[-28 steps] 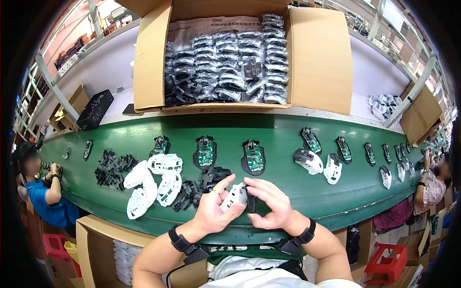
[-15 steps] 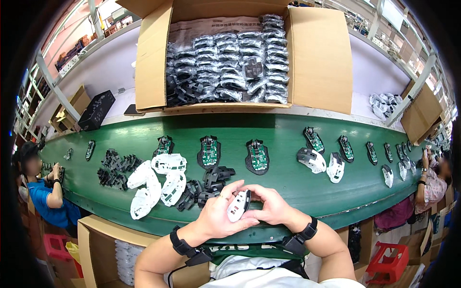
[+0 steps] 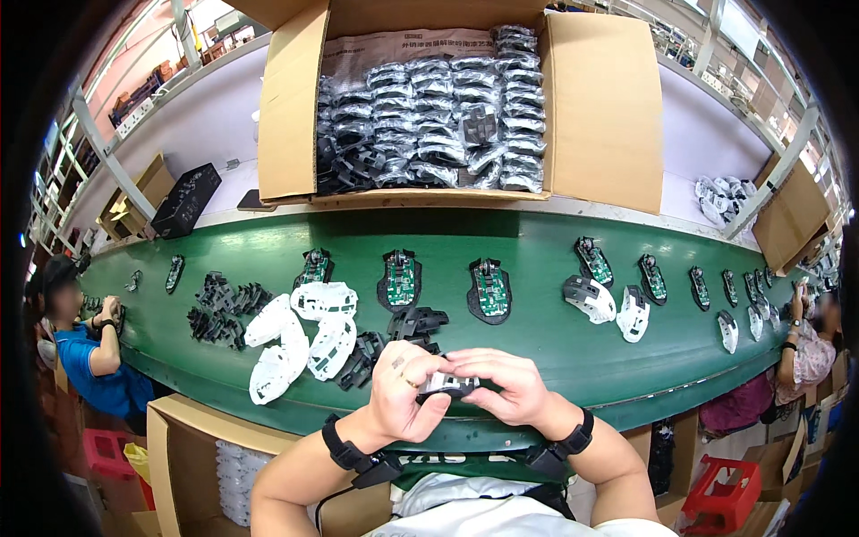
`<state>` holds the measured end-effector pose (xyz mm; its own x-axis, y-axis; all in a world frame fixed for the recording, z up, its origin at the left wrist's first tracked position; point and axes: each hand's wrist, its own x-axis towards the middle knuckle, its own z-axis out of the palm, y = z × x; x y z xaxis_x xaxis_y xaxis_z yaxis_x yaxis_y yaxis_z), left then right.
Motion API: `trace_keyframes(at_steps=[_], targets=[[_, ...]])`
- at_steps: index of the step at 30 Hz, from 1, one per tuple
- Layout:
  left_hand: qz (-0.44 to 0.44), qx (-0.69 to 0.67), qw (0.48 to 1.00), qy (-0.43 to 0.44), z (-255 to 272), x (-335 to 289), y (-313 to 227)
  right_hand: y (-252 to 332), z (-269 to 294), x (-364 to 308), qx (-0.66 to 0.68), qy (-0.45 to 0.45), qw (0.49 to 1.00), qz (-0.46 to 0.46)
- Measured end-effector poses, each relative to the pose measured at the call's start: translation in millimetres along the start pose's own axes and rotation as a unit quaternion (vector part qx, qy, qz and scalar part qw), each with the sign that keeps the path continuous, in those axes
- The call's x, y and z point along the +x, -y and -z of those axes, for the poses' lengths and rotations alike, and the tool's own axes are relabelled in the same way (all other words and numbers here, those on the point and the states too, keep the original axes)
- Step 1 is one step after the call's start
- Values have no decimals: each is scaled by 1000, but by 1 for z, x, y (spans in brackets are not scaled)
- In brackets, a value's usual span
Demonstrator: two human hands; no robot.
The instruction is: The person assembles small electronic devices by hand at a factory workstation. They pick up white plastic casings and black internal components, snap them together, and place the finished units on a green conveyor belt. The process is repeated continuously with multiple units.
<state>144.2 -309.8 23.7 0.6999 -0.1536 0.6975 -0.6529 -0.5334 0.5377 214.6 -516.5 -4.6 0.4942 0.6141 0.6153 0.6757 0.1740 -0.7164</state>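
Mouse shell (image 3: 449, 385) sits between left hand (image 3: 402, 392) and right hand (image 3: 514, 385).

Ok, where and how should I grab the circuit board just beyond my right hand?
Probably by the long side edges of its black base, reaching from above: the base lies flat and sticks out around the green board, whose small parts face up uncovered.

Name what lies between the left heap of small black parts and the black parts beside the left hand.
In the head view, white shells lie between the heap and the black parts beside the left hand.
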Motion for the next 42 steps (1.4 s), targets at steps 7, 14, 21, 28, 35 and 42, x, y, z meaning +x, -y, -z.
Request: trace_keyframes(at_steps=[7,14,21,28,35,42], targets=[[0,-8,1000,-8,-5,-6,6,15,1,0,-28,-13,999,-33],[117,310,942,-46,49,11,43,-27,94,-15,-424,-57,838,-339],[317,457,790,258,78,9,34,0,3,6,-259,122,956,-59],[339,413,821,200,69,2,38,-25,16,-7,-202,90,970,-103],[324,-254,911,-25,35,9,26,-26,56,-8,-206,181,934,-230],[284,-423,855,-97,10,-12,41,-12,15,-18,-394,114,889,-203]])
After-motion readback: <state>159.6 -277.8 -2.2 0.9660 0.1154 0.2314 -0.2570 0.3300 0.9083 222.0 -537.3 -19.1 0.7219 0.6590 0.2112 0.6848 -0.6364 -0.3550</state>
